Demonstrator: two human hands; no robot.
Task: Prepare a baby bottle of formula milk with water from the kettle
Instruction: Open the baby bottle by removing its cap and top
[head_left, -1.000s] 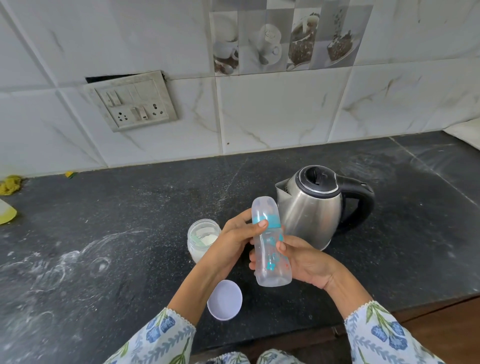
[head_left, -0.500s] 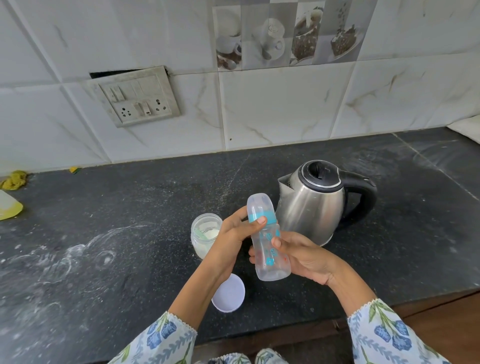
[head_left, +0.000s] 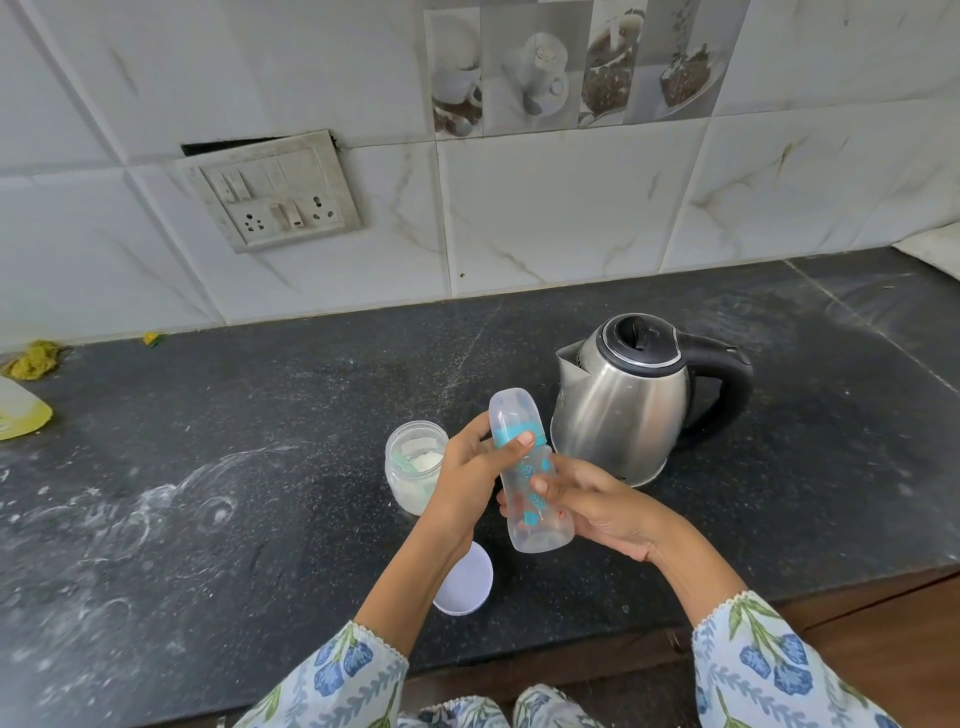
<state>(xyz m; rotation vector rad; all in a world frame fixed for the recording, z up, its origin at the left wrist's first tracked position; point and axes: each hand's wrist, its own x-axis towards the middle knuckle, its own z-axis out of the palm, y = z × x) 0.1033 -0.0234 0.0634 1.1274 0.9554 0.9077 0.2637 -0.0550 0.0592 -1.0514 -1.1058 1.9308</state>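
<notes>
Little has shifted since a moment ago: both hands hold the bottle (head_left: 530, 473) above the counter (head_left: 208, 467), just before the kettle (head_left: 623, 400). Its cap is on, so filling hasn't begun, I'd judge. Her left hand (head_left: 470, 475) curls round the teal collar, thumb across it; her right hand (head_left: 597, 506) cups the body from behind. An open jar (head_left: 413, 470) of powder sits left, its lid (head_left: 465, 584) nearer.

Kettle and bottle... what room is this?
Most likely a home kitchen: a dark stone counter, a tiled wall with cup pictures, and an electric kettle beside the baby bottle.
</notes>
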